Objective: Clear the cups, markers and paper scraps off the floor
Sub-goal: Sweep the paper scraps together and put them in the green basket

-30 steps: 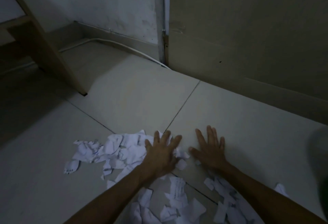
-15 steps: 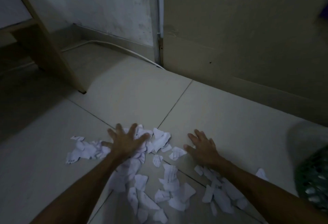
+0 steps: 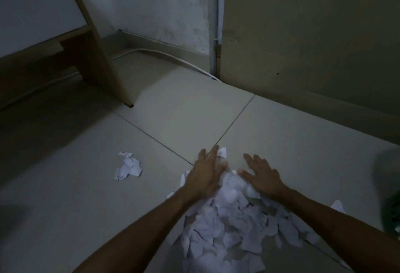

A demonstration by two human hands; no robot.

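Left hand (image 3: 205, 175) and right hand (image 3: 260, 176) spread flat on paper scraps (image 3: 227, 229), tiled floor (image 3: 65, 197)

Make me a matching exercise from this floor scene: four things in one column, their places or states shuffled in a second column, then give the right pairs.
1. left hand
2. right hand
3. small clump of scraps
4. white cable

A. runs along the base of the wall
B. lies alone, apart from the big pile
C. flat on the pile's right side
D. flat on the pile's left side, fingertips on a tile seam

Pairs: 1-D, 2-C, 3-B, 4-A
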